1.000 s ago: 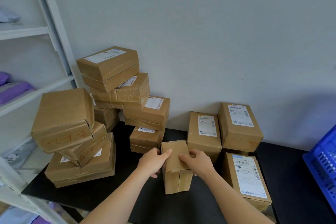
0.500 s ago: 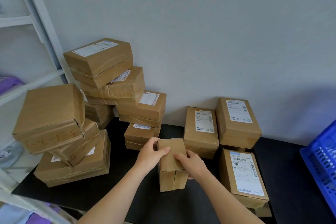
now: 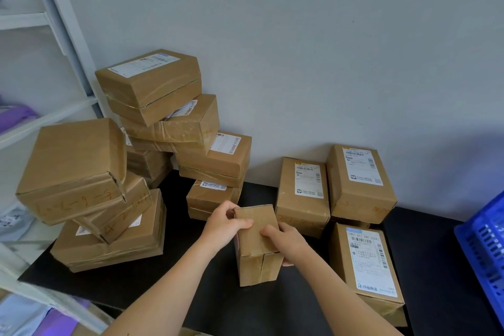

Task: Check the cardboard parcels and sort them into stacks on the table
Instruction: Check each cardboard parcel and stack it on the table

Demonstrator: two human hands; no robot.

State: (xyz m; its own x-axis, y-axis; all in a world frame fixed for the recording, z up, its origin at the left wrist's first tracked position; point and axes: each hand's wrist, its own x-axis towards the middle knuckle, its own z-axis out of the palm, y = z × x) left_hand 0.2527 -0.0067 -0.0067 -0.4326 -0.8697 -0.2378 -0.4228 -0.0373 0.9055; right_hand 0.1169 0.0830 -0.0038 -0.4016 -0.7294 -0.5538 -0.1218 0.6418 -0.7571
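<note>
1. Both hands are on one small plain brown cardboard parcel (image 3: 254, 256) at the middle front of the black tabletop (image 3: 212, 297). The left hand (image 3: 223, 226) grips its upper left edge, thumb laid on the top face and fingers curled round the side. The right hand (image 3: 287, 243) grips the right side, thumb on the top face and fingers wrapped underneath.
2. This parcel stands on end between the two forearms, with its lower end down at the tabletop. I cannot tell whether it rests there or is lifted just clear.
3. It is a narrow box. The faces I can see are bare, and the near end shows folded flaps with a seam down the middle. No label faces me.
4. Just beside the right hand lie three brown cardboard parcels with white shipping labels:
   - one behind the held box (image 3: 302, 194);
   - one against the wall (image 3: 360, 183);
   - one nearest me (image 3: 365, 262), whose label has barcodes, a top line that looks like "290- 811 240 [224]" and a blue logo at the foot.
5. To the left a low pile is topped by a taped brown box with orange handwriting (image 3: 79, 166) that I cannot read. Behind it a leaning stack of labelled boxes (image 3: 152, 87) stands by the wall.
6. A blue plastic crate (image 3: 485, 248) sits at the far right and a white metal shelf rack (image 3: 62, 35) at the left.
</note>
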